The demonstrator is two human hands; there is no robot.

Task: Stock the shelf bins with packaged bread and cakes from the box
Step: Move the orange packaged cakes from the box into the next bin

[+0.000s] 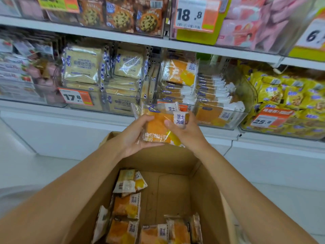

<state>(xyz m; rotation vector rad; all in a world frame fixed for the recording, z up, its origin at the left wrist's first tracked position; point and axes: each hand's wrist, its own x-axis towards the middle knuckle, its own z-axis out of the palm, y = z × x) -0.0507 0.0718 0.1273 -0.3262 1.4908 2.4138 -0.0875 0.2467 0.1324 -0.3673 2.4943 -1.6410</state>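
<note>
Bread packets point(158, 125), a small stack in clear wrap with orange and yellow print, are clamped between both hands in front of the lower shelf point(52, 107). The left thumb point(146, 118) presses on the face of the top packet. The other left fingers curl under the stack's lower edge, so the left hand point(133, 136) cups it from the left. The right thumb point(169, 123) lies across the front beside the white label. The right hand point(186, 132) wraps round the right edge, its other fingers hidden behind the wrap. At least two packets show in the stack; the full count cannot be told.

The left forearm point(73, 189) and the right forearm point(246, 187) reach up from the bottom corners over an open cardboard box point(202, 191) that stands below the hands. On the box floor lie more orange packets point(126, 206), some flat and some on edge. They are grouped to the left and near side, with bare cardboard at the back right.

Just behind the held stack is a clear bin point(233, 118) with matching packets stacked in rows. To its left, a bin of pale sliced bread point(80, 67) carries a price tag point(75, 97) reading 17.8. To its right is a bin of yellow packets point(281, 95). On the shelf above are cookie packs point(121, 16) and pink packs point(255, 25).
</note>
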